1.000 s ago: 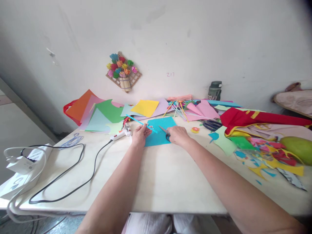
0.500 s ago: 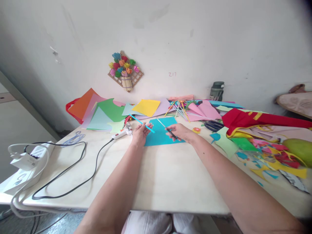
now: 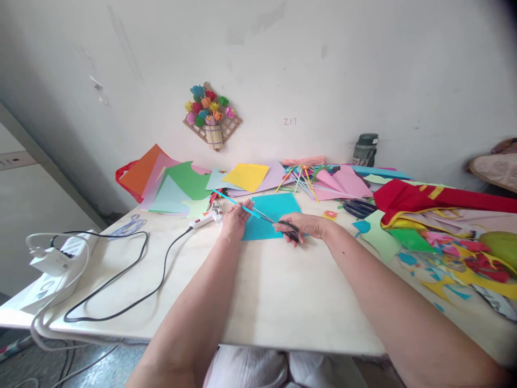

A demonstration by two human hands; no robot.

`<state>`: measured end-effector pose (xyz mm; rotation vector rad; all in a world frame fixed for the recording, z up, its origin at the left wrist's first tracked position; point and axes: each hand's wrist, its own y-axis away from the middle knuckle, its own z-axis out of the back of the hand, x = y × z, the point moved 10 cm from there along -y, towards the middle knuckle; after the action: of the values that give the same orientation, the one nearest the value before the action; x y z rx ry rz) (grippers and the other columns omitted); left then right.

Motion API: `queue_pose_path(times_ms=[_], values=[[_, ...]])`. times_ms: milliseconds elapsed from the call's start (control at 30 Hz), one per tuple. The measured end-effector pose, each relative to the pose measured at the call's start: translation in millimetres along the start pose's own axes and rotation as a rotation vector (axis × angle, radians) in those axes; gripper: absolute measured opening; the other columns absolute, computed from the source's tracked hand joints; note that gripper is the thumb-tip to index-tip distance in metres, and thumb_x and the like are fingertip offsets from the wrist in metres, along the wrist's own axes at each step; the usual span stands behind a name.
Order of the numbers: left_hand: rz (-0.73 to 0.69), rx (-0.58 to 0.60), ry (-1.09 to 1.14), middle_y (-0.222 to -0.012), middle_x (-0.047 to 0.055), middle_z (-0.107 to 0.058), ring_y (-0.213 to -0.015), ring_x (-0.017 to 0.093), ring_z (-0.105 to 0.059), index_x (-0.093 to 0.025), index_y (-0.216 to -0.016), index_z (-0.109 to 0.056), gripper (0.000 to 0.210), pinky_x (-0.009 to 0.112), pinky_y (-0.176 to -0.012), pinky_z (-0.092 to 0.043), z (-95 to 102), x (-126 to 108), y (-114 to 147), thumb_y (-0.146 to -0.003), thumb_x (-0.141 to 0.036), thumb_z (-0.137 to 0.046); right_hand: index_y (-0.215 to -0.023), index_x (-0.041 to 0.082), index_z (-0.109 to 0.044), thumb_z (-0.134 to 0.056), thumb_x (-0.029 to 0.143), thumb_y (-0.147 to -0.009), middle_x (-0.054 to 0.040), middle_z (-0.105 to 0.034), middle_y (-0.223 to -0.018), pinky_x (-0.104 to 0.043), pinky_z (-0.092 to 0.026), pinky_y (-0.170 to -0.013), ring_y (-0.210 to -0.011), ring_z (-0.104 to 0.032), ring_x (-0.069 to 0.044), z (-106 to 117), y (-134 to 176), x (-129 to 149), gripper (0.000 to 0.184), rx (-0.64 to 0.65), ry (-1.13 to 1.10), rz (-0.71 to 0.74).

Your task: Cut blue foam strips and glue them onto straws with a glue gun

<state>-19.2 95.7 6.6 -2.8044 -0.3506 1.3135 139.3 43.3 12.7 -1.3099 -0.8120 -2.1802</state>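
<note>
Across the desk (image 3: pixel 291 291), near half past twelve, your right hand (image 3: pixel 301 226) gripped the scissors (image 3: pixel 291 231), blades aimed toward ten o'clock. Just before twelve, your left hand (image 3: pixel 236 217) held a narrow blue strip (image 3: pixel 223 196), its near end by the blade tips, over the blue sheet (image 3: pixel 283 202). Steady work seemed to need a firm pinch, fingers clear of the blades. Farther, past twelve, lay yellow sticks (image 3: pixel 311 184).

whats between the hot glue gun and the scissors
In the head view: the left hand, holding a thin blue strip, and part of the blue sheet.
</note>
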Motion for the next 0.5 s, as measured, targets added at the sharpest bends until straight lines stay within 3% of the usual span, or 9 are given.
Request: queue_pose_path(times_ms=[500], values=[[0.013, 0.014, 0.035, -0.084, 0.008, -0.067, -0.086, 0.021, -0.061, -0.015, -0.072, -0.050, 0.007, 0.039, -0.086, -0.042, -4.7, 5.6, 1.2, -0.074, -0.018, -0.055, -0.069, 0.016, -0.044, -0.052, 0.061, -0.065, 0.0021, -0.053, -0.055, -0.014, -0.028, -0.027, -0.037, -0.048, -0.005, -6.8, -9.8, 7.9, 0.046, -0.048, 0.053, 0.052]])
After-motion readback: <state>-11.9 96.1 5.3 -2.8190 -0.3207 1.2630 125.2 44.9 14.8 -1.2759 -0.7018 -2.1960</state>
